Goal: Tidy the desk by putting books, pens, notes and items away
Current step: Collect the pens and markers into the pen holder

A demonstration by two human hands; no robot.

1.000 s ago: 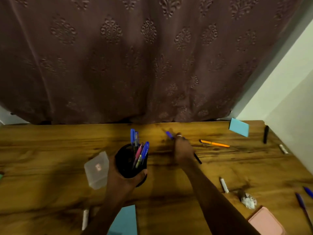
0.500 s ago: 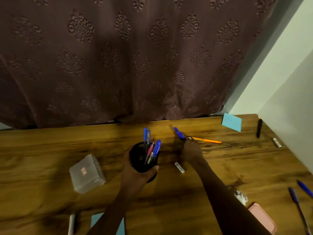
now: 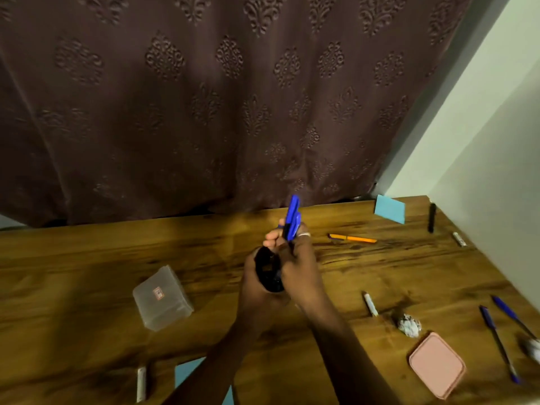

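Right now the right hand [image 3: 301,267] curls its fingers round the blue pens [image 3: 292,219], which stand nearly upright, directly above the black pen holder [image 3: 267,271]. The left hand [image 3: 253,290] wraps that holder from its left side, touching the right hand. The drop therefore looks straight down along the pens' long axis. On the desk [image 3: 87,258], 1 orange pen [image 3: 352,238] lies crosswise, nearer the right hand.

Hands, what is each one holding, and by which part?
Left hand wraps the black pen cup round its side; right hand grips the blue pens by their lower shafts.
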